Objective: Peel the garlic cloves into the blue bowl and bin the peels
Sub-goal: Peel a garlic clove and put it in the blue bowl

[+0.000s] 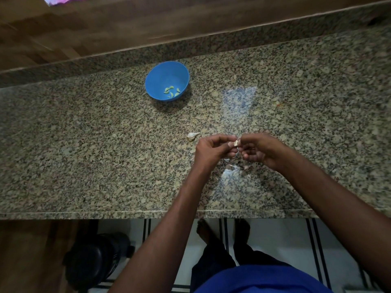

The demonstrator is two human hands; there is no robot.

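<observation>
Dim overhead light leaves pale glare patches on the granite counter (84,155); the edges bow and blur.

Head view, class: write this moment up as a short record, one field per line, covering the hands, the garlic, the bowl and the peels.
surface: granite counter
left hand: pinches a clove
right hand: pinches the same clove from the other side
bowl: blue, upright, behind and left of the hands
in bowl: a few peeled cloves
loose garlic: unpeeled piece on the counter, left of the hands
peels: scraps on the counter under the hands
bin: not in view
</observation>
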